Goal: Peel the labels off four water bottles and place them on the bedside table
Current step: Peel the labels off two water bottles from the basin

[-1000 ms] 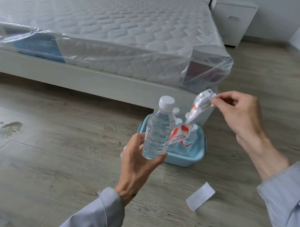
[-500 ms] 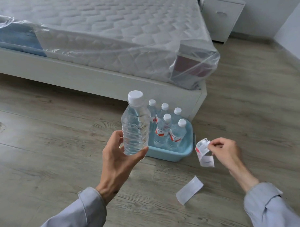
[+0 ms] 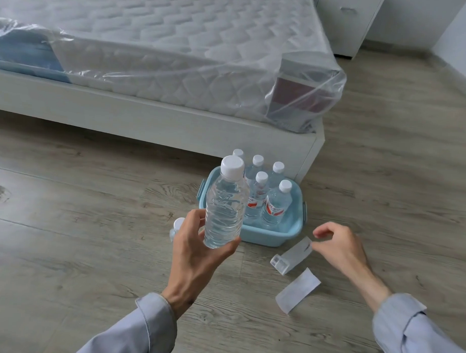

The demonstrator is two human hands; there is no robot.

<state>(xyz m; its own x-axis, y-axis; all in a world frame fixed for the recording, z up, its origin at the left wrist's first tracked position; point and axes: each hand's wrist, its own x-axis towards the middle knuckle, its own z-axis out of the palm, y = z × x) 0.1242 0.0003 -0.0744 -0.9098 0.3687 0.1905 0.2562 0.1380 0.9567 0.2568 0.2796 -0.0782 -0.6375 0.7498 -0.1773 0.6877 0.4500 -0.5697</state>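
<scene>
My left hand [image 3: 197, 250] holds a clear, label-free water bottle [image 3: 227, 205] with a white cap, upright above the floor. My right hand [image 3: 339, 248] hovers empty with loose fingers just right of a freshly dropped label [image 3: 292, 255] lying on the floor. A second peeled label [image 3: 298, 289] lies just below it. Several labelled bottles [image 3: 274, 204] stand in a light blue tub [image 3: 274, 237] behind the held bottle. Another bottle [image 3: 176, 228] stands on the floor, mostly hidden behind my left hand. The bedside table [image 3: 345, 19] is at the top right.
A bed with a plastic-wrapped mattress [image 3: 164, 57] on a white frame [image 3: 149, 126] fills the upper left; its corner reaches the tub. Wooden floor [image 3: 398, 169] stretches right toward the bedside table and a white wall.
My right hand pulled the label off the bottle, lowered it and let it go on the floor beside the earlier label. The left hand kept the bare bottle upright.
</scene>
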